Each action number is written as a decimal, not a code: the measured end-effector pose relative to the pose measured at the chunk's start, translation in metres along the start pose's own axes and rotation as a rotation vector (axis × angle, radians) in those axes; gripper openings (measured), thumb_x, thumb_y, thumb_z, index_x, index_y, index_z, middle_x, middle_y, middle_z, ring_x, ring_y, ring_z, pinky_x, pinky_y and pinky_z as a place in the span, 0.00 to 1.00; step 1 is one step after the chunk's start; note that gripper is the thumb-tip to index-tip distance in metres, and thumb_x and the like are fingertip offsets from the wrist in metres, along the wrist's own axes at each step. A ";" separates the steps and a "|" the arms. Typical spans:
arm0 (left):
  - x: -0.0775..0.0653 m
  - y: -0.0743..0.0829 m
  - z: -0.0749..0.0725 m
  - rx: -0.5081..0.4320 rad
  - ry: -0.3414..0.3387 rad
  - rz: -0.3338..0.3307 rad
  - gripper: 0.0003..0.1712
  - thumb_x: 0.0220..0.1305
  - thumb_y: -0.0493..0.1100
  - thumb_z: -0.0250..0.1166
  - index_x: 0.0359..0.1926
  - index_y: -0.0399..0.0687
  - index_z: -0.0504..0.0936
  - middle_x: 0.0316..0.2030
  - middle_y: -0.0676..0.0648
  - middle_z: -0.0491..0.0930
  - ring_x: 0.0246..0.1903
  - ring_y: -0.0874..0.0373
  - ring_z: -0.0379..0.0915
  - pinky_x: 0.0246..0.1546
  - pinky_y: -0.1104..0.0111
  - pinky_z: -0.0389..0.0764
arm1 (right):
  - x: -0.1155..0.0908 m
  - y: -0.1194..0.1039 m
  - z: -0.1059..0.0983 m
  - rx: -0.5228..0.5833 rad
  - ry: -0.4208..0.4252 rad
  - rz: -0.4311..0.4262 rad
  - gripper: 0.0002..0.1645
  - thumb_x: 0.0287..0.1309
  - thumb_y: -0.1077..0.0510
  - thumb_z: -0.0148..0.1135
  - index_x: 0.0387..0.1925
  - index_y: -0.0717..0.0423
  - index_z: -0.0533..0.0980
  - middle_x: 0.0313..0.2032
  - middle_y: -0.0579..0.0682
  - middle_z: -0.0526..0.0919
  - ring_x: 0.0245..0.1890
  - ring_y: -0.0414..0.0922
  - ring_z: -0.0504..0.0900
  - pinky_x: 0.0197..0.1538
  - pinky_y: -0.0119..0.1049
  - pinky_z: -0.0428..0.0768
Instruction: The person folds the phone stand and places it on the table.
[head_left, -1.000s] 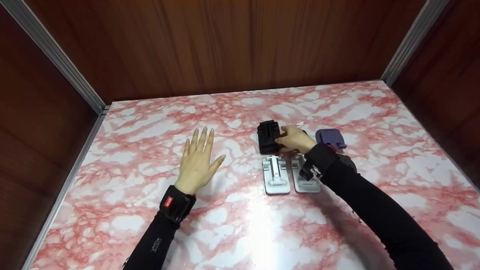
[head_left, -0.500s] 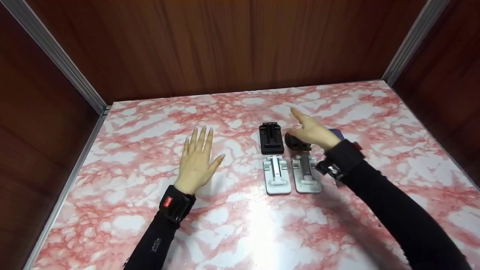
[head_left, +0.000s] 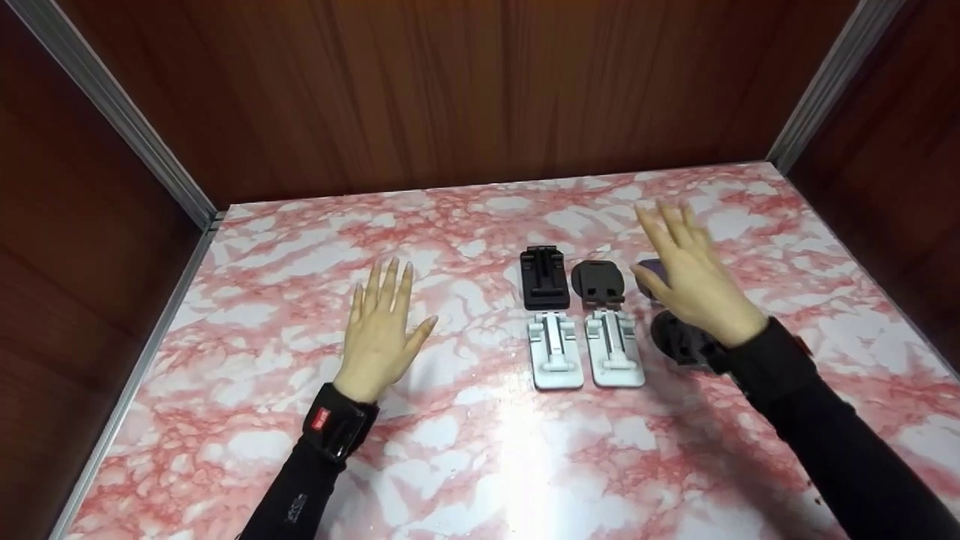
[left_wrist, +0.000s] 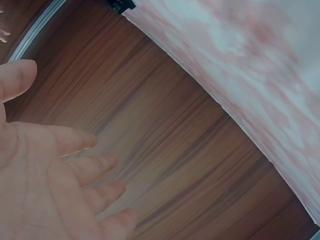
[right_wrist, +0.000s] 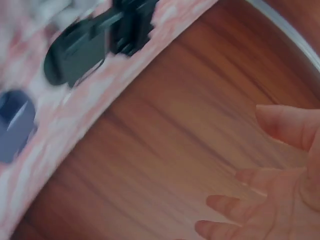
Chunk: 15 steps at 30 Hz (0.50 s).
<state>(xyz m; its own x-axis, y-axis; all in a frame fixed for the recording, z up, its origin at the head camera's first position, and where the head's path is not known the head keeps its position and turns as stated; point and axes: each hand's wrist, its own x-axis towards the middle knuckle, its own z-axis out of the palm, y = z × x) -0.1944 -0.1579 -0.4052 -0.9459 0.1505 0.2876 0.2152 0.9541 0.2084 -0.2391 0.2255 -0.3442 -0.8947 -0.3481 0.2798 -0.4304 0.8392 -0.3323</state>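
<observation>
My left hand is held over the left part of the table, palm down, fingers straight and holding nothing. On the right, my right hand hovers with spread fingers, partly covering a purple folding stand. A round dark stand lies under its wrist side. To the left of that hand are a dark grey round-backed stand and a black folding phone stand. In front of these lie two white folding phone stands, side by side. The right wrist view shows the purple stand blurred.
The table has a red-and-white marbled top. Brown wood-grain panels enclose its back and both sides, with metal strips at the corners.
My right hand has let go of the black phone stand and moved right and up off the stands, its fingers spreading. The left hand has shifted slightly left.
</observation>
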 end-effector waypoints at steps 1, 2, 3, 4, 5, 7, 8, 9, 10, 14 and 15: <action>-0.002 -0.002 0.000 0.007 0.004 -0.001 0.43 0.65 0.62 0.50 0.72 0.46 0.47 0.73 0.43 0.43 0.72 0.47 0.33 0.71 0.50 0.41 | -0.004 0.002 0.001 -0.035 0.025 -0.005 0.43 0.62 0.52 0.54 0.72 0.47 0.44 0.72 0.59 0.39 0.71 0.64 0.35 0.66 0.68 0.39; -0.004 -0.004 0.001 0.015 0.007 -0.002 0.43 0.65 0.62 0.50 0.72 0.46 0.47 0.73 0.43 0.44 0.72 0.47 0.33 0.71 0.50 0.41 | -0.008 0.004 0.003 -0.061 0.044 -0.008 0.43 0.62 0.51 0.54 0.72 0.46 0.44 0.73 0.58 0.38 0.71 0.63 0.34 0.66 0.69 0.39; -0.006 -0.005 0.002 0.019 0.014 -0.004 0.43 0.65 0.62 0.50 0.72 0.45 0.48 0.72 0.43 0.44 0.72 0.46 0.34 0.71 0.50 0.41 | -0.012 0.006 0.004 -0.086 0.058 -0.006 0.43 0.63 0.51 0.54 0.72 0.45 0.44 0.73 0.56 0.37 0.71 0.62 0.33 0.65 0.70 0.39; -0.007 -0.007 0.002 0.022 0.019 -0.006 0.43 0.64 0.61 0.51 0.71 0.45 0.48 0.72 0.43 0.44 0.72 0.46 0.35 0.71 0.50 0.41 | -0.015 0.009 0.006 -0.106 0.072 -0.004 0.43 0.63 0.51 0.54 0.72 0.44 0.44 0.73 0.56 0.37 0.71 0.61 0.33 0.65 0.71 0.39; -0.009 -0.009 0.003 0.022 0.024 -0.008 0.43 0.64 0.61 0.51 0.71 0.44 0.49 0.72 0.42 0.45 0.72 0.45 0.36 0.71 0.50 0.41 | -0.019 0.011 0.008 -0.119 0.084 0.003 0.43 0.62 0.50 0.54 0.72 0.42 0.43 0.73 0.55 0.37 0.72 0.60 0.32 0.65 0.71 0.38; -0.012 -0.012 0.005 0.016 0.033 -0.013 0.43 0.64 0.60 0.53 0.71 0.44 0.49 0.72 0.42 0.45 0.72 0.44 0.37 0.71 0.50 0.41 | -0.026 0.016 0.011 -0.136 0.100 0.017 0.44 0.62 0.49 0.55 0.72 0.41 0.44 0.73 0.54 0.37 0.72 0.58 0.31 0.65 0.71 0.37; -0.013 -0.014 0.005 0.016 0.042 -0.014 0.43 0.64 0.60 0.53 0.71 0.44 0.49 0.72 0.41 0.46 0.72 0.43 0.38 0.71 0.50 0.41 | -0.030 0.019 0.012 -0.139 0.103 0.027 0.44 0.61 0.49 0.55 0.72 0.39 0.44 0.73 0.54 0.36 0.72 0.57 0.30 0.65 0.70 0.36; -0.014 -0.015 0.006 0.011 0.049 -0.017 0.44 0.64 0.60 0.54 0.71 0.44 0.49 0.72 0.41 0.47 0.72 0.43 0.38 0.71 0.50 0.41 | -0.033 0.022 0.014 -0.146 0.103 0.036 0.44 0.61 0.47 0.56 0.72 0.39 0.44 0.73 0.54 0.36 0.72 0.56 0.29 0.65 0.70 0.35; -0.015 -0.016 0.006 0.011 0.053 -0.022 0.44 0.64 0.60 0.54 0.71 0.44 0.48 0.72 0.41 0.47 0.72 0.43 0.37 0.71 0.50 0.41 | -0.037 0.025 0.016 -0.149 0.101 0.043 0.45 0.60 0.46 0.56 0.72 0.38 0.44 0.73 0.53 0.36 0.72 0.56 0.29 0.65 0.70 0.33; -0.019 -0.021 0.007 0.020 0.065 -0.040 0.45 0.63 0.61 0.53 0.72 0.45 0.47 0.72 0.41 0.47 0.72 0.42 0.36 0.71 0.48 0.42 | -0.047 0.035 0.021 -0.157 0.052 0.080 0.46 0.59 0.38 0.53 0.72 0.35 0.42 0.73 0.52 0.34 0.72 0.56 0.25 0.63 0.71 0.28; -0.020 -0.022 0.007 0.021 0.065 -0.044 0.45 0.63 0.62 0.53 0.72 0.45 0.47 0.72 0.41 0.46 0.72 0.42 0.35 0.70 0.48 0.42 | -0.049 0.037 0.021 -0.159 0.038 0.088 0.46 0.59 0.36 0.52 0.72 0.35 0.42 0.73 0.52 0.34 0.72 0.56 0.25 0.63 0.71 0.26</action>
